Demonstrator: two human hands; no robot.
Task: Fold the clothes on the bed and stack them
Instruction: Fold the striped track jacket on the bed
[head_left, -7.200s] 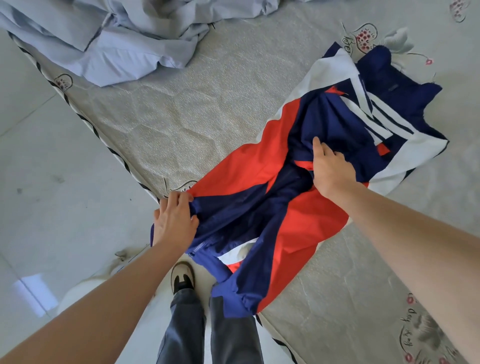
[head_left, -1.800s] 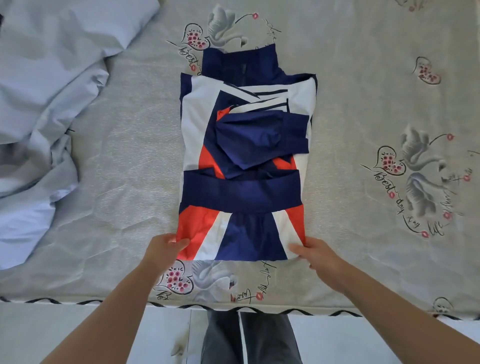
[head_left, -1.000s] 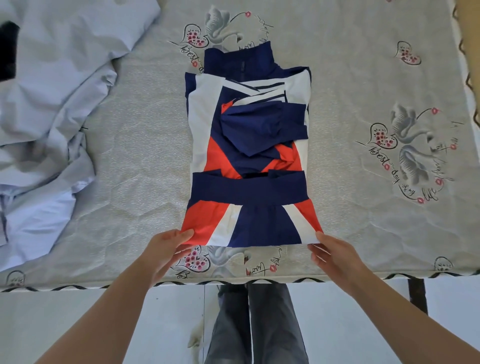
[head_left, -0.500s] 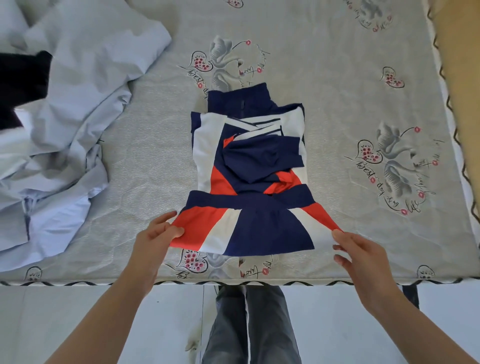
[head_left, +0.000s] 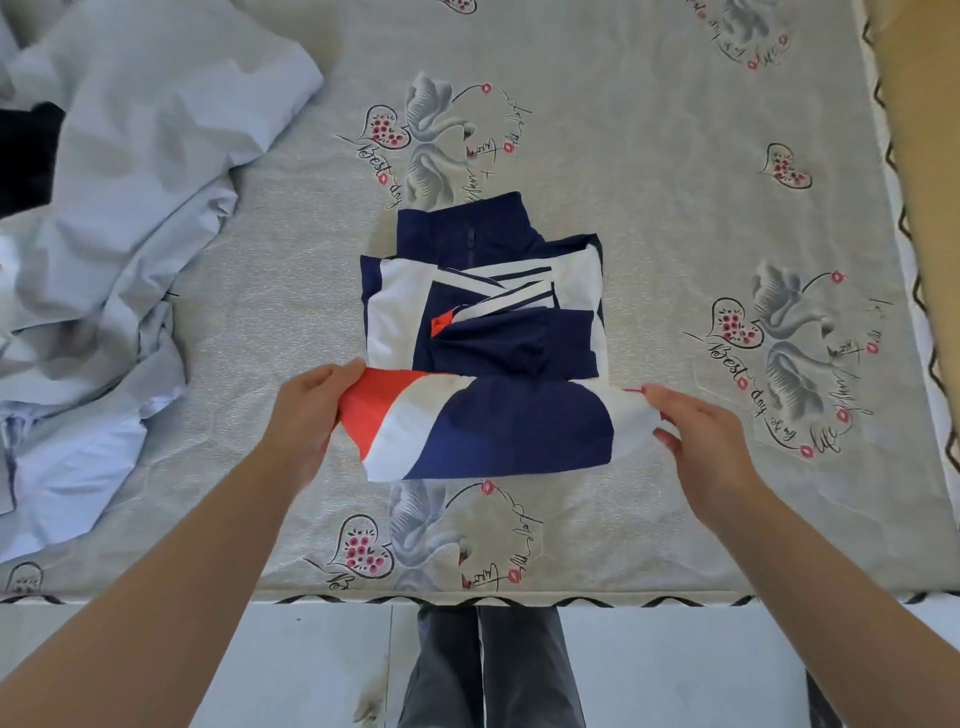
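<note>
Navy, white and red zip-collared jacket (head_left: 488, 312) lying half-folded mid-mattress (head_left: 675, 156), lower edge lifted off the grey printed cover. Gripped at left corner by left hand (head_left: 311, 415), pinched at right corner by right hand (head_left: 696, 441).

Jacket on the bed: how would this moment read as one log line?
step: folding hem up | left hand: grips jacket hem | right hand: grips hem | mattress

Navy, white and red panels on the jacket (head_left: 483, 322), thin white stripes too. Grey bed (head_left: 649, 208), printed hearts. Pale blue sheet (head_left: 130, 208).
</note>
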